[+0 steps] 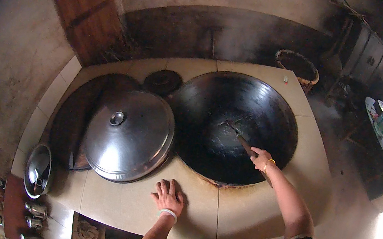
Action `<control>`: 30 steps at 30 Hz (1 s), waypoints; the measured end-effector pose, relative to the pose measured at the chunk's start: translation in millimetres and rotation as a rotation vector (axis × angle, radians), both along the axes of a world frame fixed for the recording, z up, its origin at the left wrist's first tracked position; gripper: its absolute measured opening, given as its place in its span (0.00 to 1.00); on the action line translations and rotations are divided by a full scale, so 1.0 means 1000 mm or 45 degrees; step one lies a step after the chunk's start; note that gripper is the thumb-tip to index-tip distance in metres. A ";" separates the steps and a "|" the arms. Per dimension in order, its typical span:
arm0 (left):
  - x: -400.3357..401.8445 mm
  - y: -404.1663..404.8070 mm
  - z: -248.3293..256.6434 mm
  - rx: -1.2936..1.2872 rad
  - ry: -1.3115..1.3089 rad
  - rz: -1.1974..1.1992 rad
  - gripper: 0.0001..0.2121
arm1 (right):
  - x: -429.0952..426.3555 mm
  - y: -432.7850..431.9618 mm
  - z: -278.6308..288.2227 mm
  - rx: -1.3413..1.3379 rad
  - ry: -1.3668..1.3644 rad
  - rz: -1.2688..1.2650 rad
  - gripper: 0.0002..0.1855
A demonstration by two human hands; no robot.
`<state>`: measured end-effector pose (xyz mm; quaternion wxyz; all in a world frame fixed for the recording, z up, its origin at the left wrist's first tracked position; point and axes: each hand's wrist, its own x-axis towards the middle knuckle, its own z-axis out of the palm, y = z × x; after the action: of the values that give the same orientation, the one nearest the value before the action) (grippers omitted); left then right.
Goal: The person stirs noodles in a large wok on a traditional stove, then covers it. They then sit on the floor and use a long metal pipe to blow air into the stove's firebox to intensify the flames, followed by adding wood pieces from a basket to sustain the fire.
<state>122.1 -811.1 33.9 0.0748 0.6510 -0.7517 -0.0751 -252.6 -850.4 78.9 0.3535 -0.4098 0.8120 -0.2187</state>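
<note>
My right hand (261,159) is closed around the wooden handle of a long-handled utensil (246,143). The utensil's far end reaches the bottom of a large dark wok (275,122) set into the tiled stove top; what kind of head it has is hard to tell. My left hand (168,198) rests with spread fingers on the pale tiles of the stove top (194,212), just in front of the wok and the lid. A large domed metal lid (134,136) with a round knob lies to the left of the wok, partly over a second dark round opening (72,110).
A small dark round lid (163,82) sits behind the metal lid. At the left edge stands a metal basin (38,171) with something inside. Beyond the stove's back right corner is a woven basket (313,73). Steam or smoke hangs near the back wall.
</note>
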 end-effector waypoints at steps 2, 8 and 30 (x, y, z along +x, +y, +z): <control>-0.002 -0.001 0.000 -0.007 0.004 0.001 0.27 | -0.001 -0.007 -0.001 -0.080 0.109 0.069 0.25; -0.002 -0.001 0.001 -0.015 0.020 0.002 0.26 | 0.010 -0.058 0.000 -0.313 0.296 0.078 0.24; -0.004 -0.001 0.003 0.041 0.042 0.002 0.28 | -0.016 0.046 0.028 0.148 0.010 -0.047 0.25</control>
<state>118.1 -811.7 37.2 0.0767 0.6515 -0.7484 -0.0979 -268.2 -804.6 107.0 0.3695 -0.3745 0.8320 -0.1760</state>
